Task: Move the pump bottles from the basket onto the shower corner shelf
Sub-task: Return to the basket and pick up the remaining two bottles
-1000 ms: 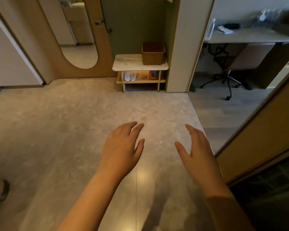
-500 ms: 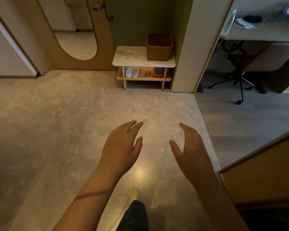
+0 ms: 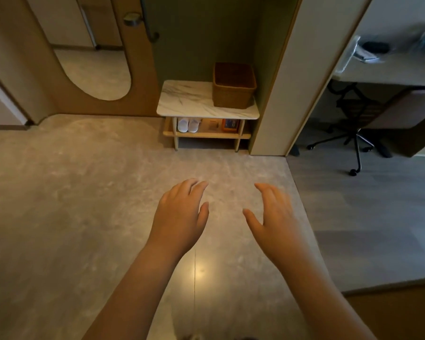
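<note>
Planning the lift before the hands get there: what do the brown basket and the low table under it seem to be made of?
The basket looks woven, wicker or rattan-like: brown, matte, with a fine ribbed weave. It could be a plastic imitation. The table top looks like white marble or a marble-print laminate, smooth with grey veins. The table legs look like pale wood.

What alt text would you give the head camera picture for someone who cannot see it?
A person's left hand and right hand, both empty with fingers relaxed, reach forward over a grey floor. Ahead, a brown basket stands on a small marble-topped table, white slippers on the shelf below; no pump bottles show.
</note>
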A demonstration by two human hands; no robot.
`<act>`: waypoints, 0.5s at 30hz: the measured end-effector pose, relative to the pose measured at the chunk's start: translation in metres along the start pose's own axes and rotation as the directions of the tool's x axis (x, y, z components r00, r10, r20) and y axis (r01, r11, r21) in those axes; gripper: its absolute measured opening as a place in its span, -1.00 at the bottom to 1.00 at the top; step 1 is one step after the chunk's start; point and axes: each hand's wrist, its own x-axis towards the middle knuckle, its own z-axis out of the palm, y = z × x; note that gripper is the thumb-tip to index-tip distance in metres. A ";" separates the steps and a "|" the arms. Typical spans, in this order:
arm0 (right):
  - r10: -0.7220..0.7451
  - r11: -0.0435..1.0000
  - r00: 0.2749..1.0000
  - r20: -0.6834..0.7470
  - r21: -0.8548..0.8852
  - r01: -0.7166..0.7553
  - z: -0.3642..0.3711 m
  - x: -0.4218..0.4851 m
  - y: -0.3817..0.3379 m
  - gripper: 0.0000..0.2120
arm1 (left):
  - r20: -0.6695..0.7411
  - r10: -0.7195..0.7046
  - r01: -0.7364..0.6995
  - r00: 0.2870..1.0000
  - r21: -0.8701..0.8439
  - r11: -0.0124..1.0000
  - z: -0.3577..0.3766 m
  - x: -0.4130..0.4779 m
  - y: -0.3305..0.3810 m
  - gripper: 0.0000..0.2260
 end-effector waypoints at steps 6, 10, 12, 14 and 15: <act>-0.013 0.999 1.000 0.000 0.042 0.013 0.014 0.064 0.022 -0.48 | 0.031 0.006 -0.006 0.999 -0.013 1.000 0.024 0.078 -0.016 -0.64; -0.027 0.999 1.000 0.005 0.029 0.027 0.019 0.126 0.041 -0.46 | 0.004 0.019 -0.019 1.000 -0.017 1.000 0.039 0.142 -0.012 -0.65; -0.032 0.998 0.999 0.014 0.046 0.031 0.018 0.159 0.053 -0.45 | -0.025 0.035 -0.035 0.999 -0.014 0.999 0.043 0.177 -0.005 -0.66; -0.046 0.997 0.999 0.025 0.059 0.044 0.013 0.195 0.064 -0.44 | -0.035 0.039 -0.039 0.999 0.007 0.999 0.045 0.210 0.000 -0.66; -0.050 0.997 0.998 0.031 0.059 0.048 0.007 0.213 0.071 -0.44 | -0.035 0.033 -0.033 0.999 0.018 0.999 0.045 0.228 0.002 -0.66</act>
